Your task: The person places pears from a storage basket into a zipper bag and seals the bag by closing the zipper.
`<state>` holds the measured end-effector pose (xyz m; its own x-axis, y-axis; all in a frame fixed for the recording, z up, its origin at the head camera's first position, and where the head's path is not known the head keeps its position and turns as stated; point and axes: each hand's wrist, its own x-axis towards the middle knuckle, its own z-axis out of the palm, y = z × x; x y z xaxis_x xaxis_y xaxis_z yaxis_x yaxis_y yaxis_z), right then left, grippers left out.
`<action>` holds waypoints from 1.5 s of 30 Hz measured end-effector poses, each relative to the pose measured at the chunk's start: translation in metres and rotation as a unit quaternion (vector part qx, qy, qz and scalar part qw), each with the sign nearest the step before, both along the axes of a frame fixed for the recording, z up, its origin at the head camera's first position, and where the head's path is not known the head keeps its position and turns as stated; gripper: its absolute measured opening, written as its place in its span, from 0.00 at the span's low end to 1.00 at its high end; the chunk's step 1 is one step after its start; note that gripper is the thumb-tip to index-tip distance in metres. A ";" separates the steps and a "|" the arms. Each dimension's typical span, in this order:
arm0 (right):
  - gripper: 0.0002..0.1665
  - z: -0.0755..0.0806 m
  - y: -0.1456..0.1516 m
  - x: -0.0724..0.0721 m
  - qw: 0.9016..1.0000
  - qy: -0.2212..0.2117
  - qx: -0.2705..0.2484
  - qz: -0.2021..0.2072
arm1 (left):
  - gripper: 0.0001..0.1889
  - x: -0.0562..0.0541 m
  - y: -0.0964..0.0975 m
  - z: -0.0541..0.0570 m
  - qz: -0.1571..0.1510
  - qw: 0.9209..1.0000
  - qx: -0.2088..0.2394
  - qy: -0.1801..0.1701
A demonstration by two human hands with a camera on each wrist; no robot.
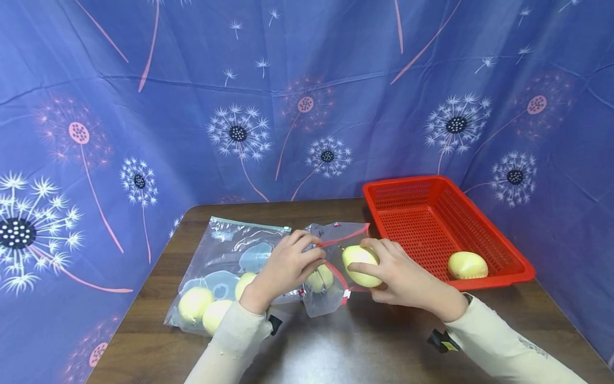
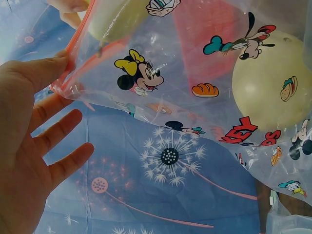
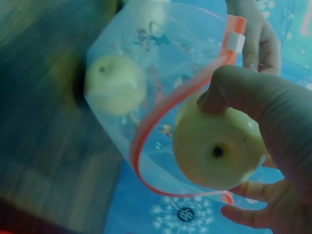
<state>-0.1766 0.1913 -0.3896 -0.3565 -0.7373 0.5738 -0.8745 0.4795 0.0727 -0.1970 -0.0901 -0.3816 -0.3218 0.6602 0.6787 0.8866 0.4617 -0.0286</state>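
A clear zip bag (image 1: pixel 322 305) with a red zip edge and cartoon prints lies mid-table, its mouth spread toward the right. My left hand (image 1: pixel 290 261) pinches the red edge between thumb and index finger, the other fingers spread in the left wrist view. One yellow-green pear (image 2: pixel 268 97) is inside, toward the far end. With thumb and fingers around it, my right hand (image 1: pixel 400 272) grips another pear (image 3: pixel 217 151) right at the bag's mouth. Its stem points toward the bag in the head view. The white zip slider (image 3: pixel 236 42) sits at one end of the red edge.
On the left, a larger clear bag (image 1: pixel 203 256) with a green zip lies flat, holding several pears (image 1: pixel 195 304). A red perforated basket (image 1: pixel 518 264) stands at the right with one pear (image 1: pixel 466 265) in its near corner. Blue dandelion-print cloth (image 1: pixel 297 53) hangs behind the wooden table (image 1: pixel 384 341).
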 end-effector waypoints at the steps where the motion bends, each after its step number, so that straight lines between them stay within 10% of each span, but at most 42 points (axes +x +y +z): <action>1: 0.39 -0.002 -0.001 -0.001 1.000 -0.003 0.001 0.004 | 0.01 0.000 0.000 0.000 0.000 1.000 -0.002 0.000; 45: 0.30 -0.019 -0.008 -0.026 0.991 0.001 0.133 0.022 | 0.05 -0.001 -0.003 -0.001 -0.018 0.999 -0.015 0.027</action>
<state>-0.2021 0.1833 -0.4088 -0.3203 -0.8773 0.3574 -0.8935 0.4051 0.1937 -0.1981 -0.0934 -0.3824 -0.2611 0.6907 0.6743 0.8991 0.4283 -0.0907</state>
